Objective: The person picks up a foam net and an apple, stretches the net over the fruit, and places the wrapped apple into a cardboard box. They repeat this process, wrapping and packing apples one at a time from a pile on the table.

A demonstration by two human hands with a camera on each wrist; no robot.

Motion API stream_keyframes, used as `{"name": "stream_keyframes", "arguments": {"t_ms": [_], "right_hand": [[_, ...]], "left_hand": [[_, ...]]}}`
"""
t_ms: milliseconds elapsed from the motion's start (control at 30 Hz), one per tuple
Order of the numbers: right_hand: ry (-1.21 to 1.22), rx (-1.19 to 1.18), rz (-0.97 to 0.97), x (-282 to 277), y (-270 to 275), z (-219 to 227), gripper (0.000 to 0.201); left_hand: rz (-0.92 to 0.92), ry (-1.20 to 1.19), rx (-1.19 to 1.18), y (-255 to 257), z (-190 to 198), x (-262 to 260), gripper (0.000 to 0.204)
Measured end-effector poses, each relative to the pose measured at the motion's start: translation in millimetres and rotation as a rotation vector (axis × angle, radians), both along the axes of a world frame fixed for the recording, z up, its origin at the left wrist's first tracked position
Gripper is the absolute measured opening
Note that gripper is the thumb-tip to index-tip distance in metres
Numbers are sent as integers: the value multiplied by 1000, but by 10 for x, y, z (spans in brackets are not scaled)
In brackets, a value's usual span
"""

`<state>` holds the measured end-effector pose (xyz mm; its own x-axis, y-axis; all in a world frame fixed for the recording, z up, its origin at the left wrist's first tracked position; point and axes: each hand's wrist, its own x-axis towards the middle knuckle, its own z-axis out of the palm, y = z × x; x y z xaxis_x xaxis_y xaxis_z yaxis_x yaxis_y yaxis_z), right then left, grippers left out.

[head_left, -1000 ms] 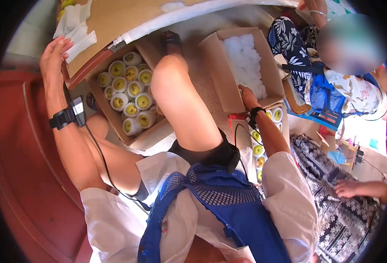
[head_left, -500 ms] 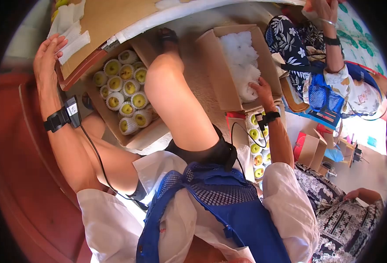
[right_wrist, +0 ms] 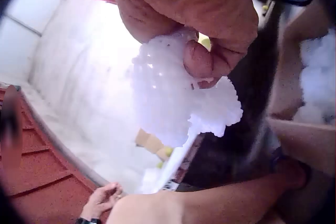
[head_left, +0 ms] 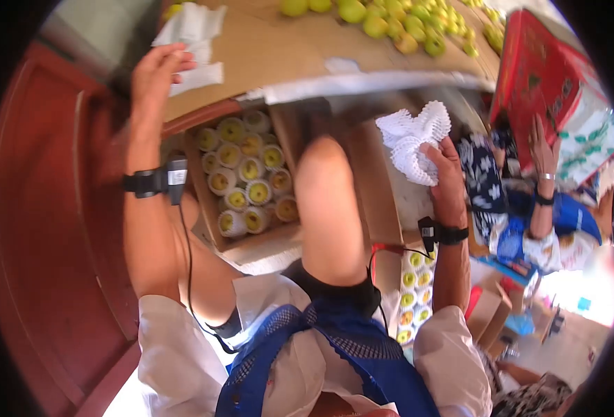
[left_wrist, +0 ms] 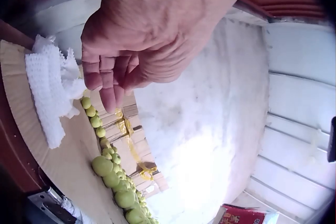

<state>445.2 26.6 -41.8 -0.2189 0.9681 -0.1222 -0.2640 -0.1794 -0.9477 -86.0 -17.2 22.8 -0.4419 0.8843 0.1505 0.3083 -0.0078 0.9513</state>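
Observation:
In the head view my right hand [head_left: 448, 177] pinches a small bunch of white foam fruit nets [head_left: 418, 142] between thumb and fingers, above a cardboard box. The right wrist view shows the netting [right_wrist: 163, 87] hanging from the fingertips. My left hand [head_left: 158, 76] holds nothing, its fingers loosely bent beside flat white foam nets [head_left: 192, 31] on the cardboard-covered table [head_left: 265, 52]. From the left wrist, these nets [left_wrist: 47, 92] lie close to the fingertips.
Loose yellow-green apples [head_left: 376, 26] line the table's far side. Below stand a box of netted apples [head_left: 251, 169] and, to the right, a narrow box of more apples [head_left: 408, 299]. Foam nets fill another box [right_wrist: 317, 77]. Another person's hand [head_left: 544, 154] touches a red box [head_left: 536, 76].
My right hand has lifted foam nets out of the box, up toward the table. The head view has shifted, showing more tabletop and its apples. My left hand stays near the flat nets.

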Motion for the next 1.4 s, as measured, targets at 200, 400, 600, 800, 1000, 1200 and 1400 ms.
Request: {"name": "stream_keyframes", "arguments": {"t_ms": [200, 400, 600, 800, 1000, 1200, 1400], "right_hand": [[-12, 176, 276, -1413, 537, 864, 46], [80, 216, 548, -2740, 1308, 745, 39], [-583, 458, 265, -3427, 1671, 253, 58], [-394, 265, 294, -3311, 1694, 125, 62], [-597, 361, 253, -3337, 1836, -100, 50], [-608, 485, 213, -3251, 1862, -140, 41], [-436, 394, 374, -3187, 1666, 8, 36]], "left_hand": [[82, -35, -28, -48, 15, -43, 26], [115, -53, -17, -88, 9, -24, 24], [115, -52, -31, -110, 17, -65, 22], [134, -41, -26, -35, 4, -30, 21], [94, -8, -106, 106, -71, 60, 21], [50, 220, -75, 497, -379, 54, 32], [88, 217, -61, 782, -498, 266, 47]]}}
